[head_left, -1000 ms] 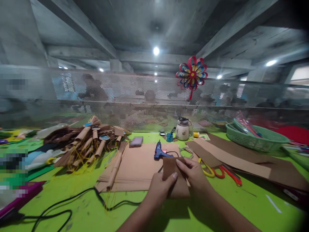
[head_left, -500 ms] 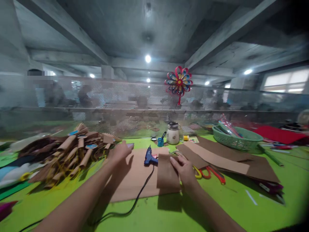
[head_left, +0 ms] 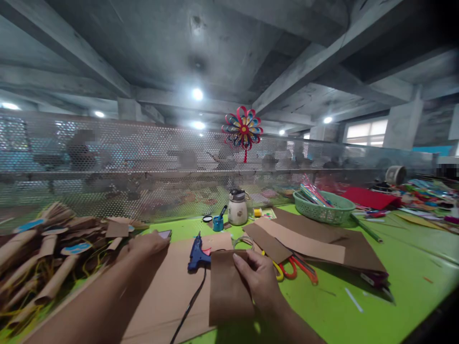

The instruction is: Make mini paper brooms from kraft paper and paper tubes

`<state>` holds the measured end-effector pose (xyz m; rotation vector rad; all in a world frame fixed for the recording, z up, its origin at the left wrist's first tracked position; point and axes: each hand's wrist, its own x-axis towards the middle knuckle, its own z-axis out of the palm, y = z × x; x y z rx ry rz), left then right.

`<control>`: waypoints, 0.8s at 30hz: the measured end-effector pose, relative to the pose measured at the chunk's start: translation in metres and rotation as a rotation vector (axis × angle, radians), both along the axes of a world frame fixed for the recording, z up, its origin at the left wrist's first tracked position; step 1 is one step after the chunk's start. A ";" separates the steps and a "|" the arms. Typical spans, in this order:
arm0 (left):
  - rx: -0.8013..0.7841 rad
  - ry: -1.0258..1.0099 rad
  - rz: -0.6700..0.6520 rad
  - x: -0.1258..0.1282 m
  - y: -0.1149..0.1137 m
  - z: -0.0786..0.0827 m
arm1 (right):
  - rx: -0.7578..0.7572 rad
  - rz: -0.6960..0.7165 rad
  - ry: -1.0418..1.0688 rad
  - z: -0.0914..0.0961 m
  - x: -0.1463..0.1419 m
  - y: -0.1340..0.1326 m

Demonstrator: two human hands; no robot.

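My right hand (head_left: 263,279) pinches a dark brown rectangular piece of paper (head_left: 229,291), thumb on its face and fingers behind. The piece stands tilted over a lighter tan sheet (head_left: 161,282) on the table. My left hand (head_left: 147,246) reaches to the sheet's far left corner, its fingers closed around a flat grey rectangular thing (head_left: 165,234), mostly hidden by the hand. Between the hands, a blue glue gun (head_left: 197,255) rests on the tan sheet, its black cord running toward me. Scissors with red and yellow handles (head_left: 289,268) lie just right of my right hand.
Rolled brown paper pieces with yellow strings (head_left: 59,270) pile up at left. A roll of clear tape (head_left: 243,243), a blue jar (head_left: 217,223) and a white pot (head_left: 237,210) stand behind. Brown sheets (head_left: 322,239) and a green basket (head_left: 324,212) lie right, before a mesh partition (head_left: 172,157).
The view has turned to the right, so the table things sit further left. My right hand still holds the brown paper, and my left hand stays at the flat grey thing.
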<state>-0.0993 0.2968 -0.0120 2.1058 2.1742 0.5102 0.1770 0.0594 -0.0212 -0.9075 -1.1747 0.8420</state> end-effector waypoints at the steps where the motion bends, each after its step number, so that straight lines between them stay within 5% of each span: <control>1: -0.023 0.036 -0.001 0.000 0.001 0.002 | 0.010 -0.017 -0.014 0.001 0.000 0.000; 13: -0.004 0.175 0.095 0.012 0.007 0.003 | -0.055 0.066 -0.039 0.003 0.004 0.003; 24: 0.160 0.075 0.069 -0.003 -0.025 0.025 | -0.148 0.264 -0.123 -0.008 0.000 0.003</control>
